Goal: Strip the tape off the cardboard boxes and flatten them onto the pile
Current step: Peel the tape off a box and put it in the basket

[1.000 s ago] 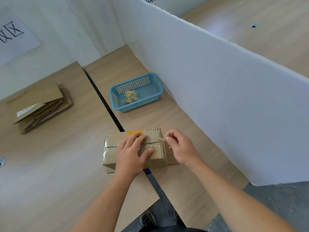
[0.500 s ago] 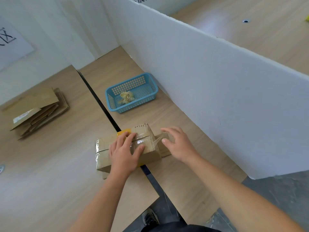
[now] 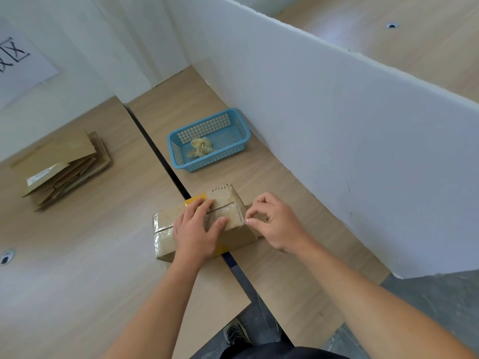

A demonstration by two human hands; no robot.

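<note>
Counter space [image 3: 77, 255] is split by purpose: the pile of flattened cardboard [image 3: 64, 169] lies well apart at far left, and the blue basket [image 3: 207, 167] beyond the box holds a wad of stripped tape [image 3: 201, 146], likely serving as a bin. Nearer, the cardboard box [image 3: 166, 237] sits closed across the dark seam between the counter halves, with the left hand [image 3: 197, 229] flat on its top, fingers straight, apparently to steady it. The right hand [image 3: 277, 224] narrows its grip to a thumb-and-forefinger pinch at the box's right top edge, seemingly lifting the tape [image 3: 230, 211] end.
</note>
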